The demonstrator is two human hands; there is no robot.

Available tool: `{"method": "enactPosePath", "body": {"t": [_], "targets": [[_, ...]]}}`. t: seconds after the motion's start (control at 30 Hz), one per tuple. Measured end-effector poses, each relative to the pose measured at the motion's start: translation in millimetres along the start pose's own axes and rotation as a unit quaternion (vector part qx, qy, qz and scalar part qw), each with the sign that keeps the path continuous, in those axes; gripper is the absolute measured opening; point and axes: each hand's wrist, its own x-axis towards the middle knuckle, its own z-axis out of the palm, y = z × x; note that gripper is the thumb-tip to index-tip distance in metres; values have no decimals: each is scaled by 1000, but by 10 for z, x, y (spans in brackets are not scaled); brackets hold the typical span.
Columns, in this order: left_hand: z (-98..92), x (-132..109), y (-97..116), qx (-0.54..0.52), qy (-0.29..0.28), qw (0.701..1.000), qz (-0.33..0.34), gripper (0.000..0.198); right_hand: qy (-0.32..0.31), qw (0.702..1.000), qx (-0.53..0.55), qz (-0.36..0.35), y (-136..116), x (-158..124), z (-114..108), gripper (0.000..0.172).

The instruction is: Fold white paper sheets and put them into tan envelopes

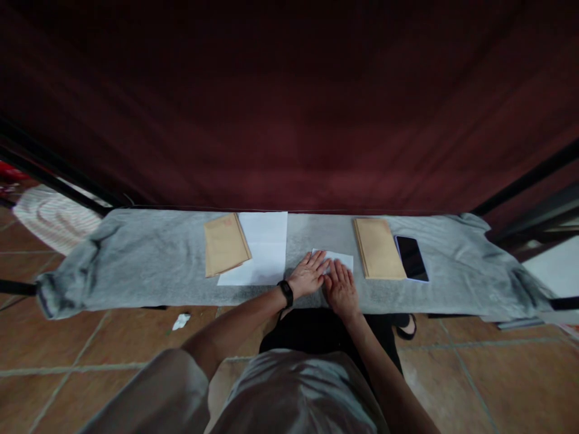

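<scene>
A small piece of white paper (346, 260), seemingly folded, lies on the grey cloth in front of me. My left hand (308, 273), with a dark band on its wrist, rests flat on the paper's left part, fingers stretched out. Beside it my right hand (341, 289) lies flat with its fingertips on the lower middle of the paper. The two hands nearly touch, and they hide much of the paper's near side. Left of them is a larger white sheet (266, 247), partly under several brown envelopes (226, 244). To the right sits another stack of brown envelopes (380, 248).
A phone (411, 258) with a dark screen lies beside the right envelope stack. Grey cloth (149, 259) covers the long narrow surface. Behind it hangs a dark red curtain (289, 144). A crumpled white tissue (181, 321) is on the tiled floor (126, 337).
</scene>
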Motion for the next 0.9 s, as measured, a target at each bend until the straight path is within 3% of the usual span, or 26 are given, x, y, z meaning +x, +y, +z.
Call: {"method": "enactPosePath", "body": {"t": [0.17,0.47,0.63,0.83,0.9], "targets": [[64,-52,-13,-10,25,999,-37,56,16,1000,-17,11,21,-110,19,57],[130,-85,11,-28,51,992,-111,60,13,999,-22,45,156,-283,-144,65],[103,-36,171,-28,77,984,-158,60,7,998,-19,52,164,-307,-155,64],[141,106,550,-58,68,995,-43,56,-13,998,-15,55,172,-321,-147,59],[158,105,588,-59,54,996,-37,56,-19,998,-14,54,171,-324,-158,59]]}}
